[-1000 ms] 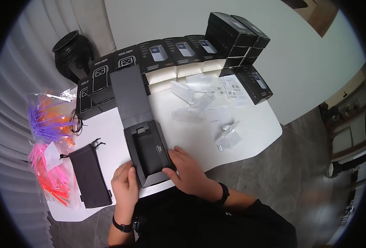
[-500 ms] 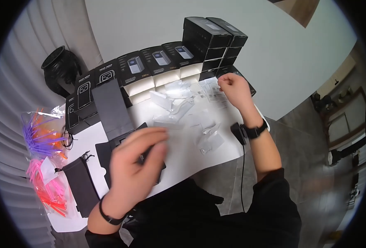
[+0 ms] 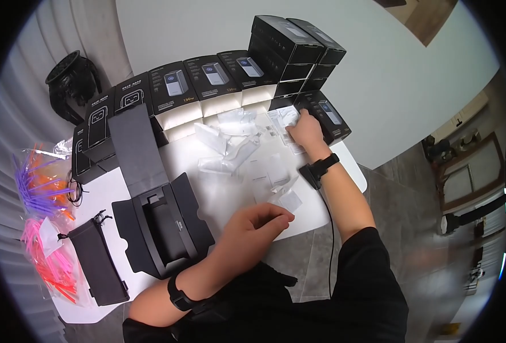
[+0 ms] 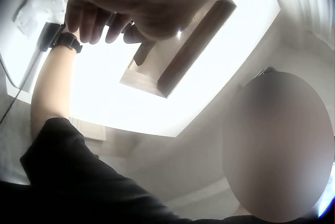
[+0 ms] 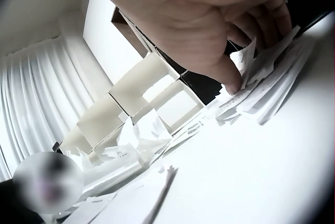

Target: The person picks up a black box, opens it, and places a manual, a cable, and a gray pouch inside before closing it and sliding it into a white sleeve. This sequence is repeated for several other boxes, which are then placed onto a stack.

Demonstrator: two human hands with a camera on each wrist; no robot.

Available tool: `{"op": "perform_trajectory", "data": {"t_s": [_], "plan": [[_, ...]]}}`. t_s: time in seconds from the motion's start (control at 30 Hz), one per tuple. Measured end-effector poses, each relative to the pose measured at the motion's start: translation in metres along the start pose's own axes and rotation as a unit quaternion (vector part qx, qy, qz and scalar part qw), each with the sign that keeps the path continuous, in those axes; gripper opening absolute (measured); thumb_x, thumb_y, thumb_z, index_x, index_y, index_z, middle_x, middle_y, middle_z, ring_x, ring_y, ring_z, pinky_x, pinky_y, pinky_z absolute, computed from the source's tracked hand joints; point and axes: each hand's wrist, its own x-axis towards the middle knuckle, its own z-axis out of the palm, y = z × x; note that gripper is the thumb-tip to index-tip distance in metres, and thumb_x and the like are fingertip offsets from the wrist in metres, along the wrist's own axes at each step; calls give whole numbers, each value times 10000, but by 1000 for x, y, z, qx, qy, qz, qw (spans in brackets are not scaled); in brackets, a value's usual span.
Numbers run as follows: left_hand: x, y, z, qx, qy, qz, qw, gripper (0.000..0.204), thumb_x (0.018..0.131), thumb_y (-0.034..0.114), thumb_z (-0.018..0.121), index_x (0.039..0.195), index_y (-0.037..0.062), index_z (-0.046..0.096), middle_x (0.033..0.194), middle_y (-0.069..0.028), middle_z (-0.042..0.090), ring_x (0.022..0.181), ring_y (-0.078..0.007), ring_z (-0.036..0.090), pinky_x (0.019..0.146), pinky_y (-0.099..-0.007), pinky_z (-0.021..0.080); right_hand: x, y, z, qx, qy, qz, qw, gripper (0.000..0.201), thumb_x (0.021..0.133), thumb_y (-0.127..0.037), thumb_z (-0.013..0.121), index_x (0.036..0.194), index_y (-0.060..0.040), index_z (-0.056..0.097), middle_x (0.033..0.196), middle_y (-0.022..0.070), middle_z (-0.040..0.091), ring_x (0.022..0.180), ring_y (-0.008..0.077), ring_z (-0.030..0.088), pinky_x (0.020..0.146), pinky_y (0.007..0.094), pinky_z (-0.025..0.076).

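Observation:
At the table's far right, my right hand (image 3: 308, 132) reaches to a stack of printed paper sheets (image 3: 278, 127). In the right wrist view, the thumb and curled fingers pinch the upper sheets (image 5: 264, 67), whose edges fan out below. My left hand (image 3: 252, 235) hovers over the front of the table, fingers loosely bent, holding nothing. Left of it, an open black box (image 3: 180, 220) lies with its side flaps spread and its long lid (image 3: 136, 151) folded back; a dark recess shows inside.
Black product boxes (image 3: 170, 91) line the back, with a taller stack (image 3: 284, 43) at right and a single box (image 3: 334, 117) beside the papers. Crumpled clear plastic wraps (image 3: 230, 154) lie mid-table. A drawstring pouch (image 3: 100, 260) and bagged colored sticks (image 3: 44, 186) are at left.
Both hands have left the black box, whose flaps now stand spread. The right hand has gone to the paper stack and pinches sheets; the left hand has moved right, off the box.

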Motion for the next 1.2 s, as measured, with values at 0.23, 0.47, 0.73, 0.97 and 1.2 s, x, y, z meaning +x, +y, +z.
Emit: {"op": "perform_trajectory", "data": {"t_s": [0.23, 0.47, 0.73, 0.97, 1.2], "plan": [[-10, -19, -11, 25, 25, 4, 999, 219, 990, 138, 587, 1119, 2, 700, 1077, -54, 709, 1012, -127, 631, 900, -285, 476, -5, 0, -1, 34, 51, -17, 998, 630, 716, -215, 858, 1233, -7, 563, 1176, 227, 632, 1120, 398, 627, 937, 477, 537], [-22, -30, -17, 16, 29, 6, 999, 211, 988, 135, 590, 1102, -1, 703, 1059, -57, 715, 992, -122, 636, 898, -279, 476, 0, 6, 1, 123, 69, -53, 989, 544, 717, -150, 830, 1204, -8, 633, 1088, 239, 700, 1007, 434, 671, 896, 471, 545], [-63, 8, -24, 72, 80, 88, 990, 186, 985, 81, 607, 1109, -32, 690, 1050, -69, 719, 986, -105, 638, 888, -253, 489, -49, -45, -87, 519, -184, -1, 835, 291, 855, -6, 726, 1136, 36, 663, 1048, 96, 731, 865, 150, 707, 763, 284, 565], [-90, 15, -37, 21, 247, 216, 944, 219, 982, 21, 617, 1186, -53, 645, 982, -51, 708, 844, -66, 608, 762, -205, 480, -197, -137, -117, 635, -337, -90, 689, 250, 902, -5, 705, 1146, 4, 656, 1029, 41, 722, 908, 83, 670, 799, 246, 534], [-121, -29, -67, 109, 363, 232, 896, 128, 940, 7, 662, 1052, -29, 712, 722, 19, 558, 617, -20, 456, 565, -199, 367, -259, -177, -78, 624, -413, -98, 656, 288, 902, -5, 700, 1182, -1, 631, 1045, 45, 708, 949, 109, 680, 829, 245, 536]]}}
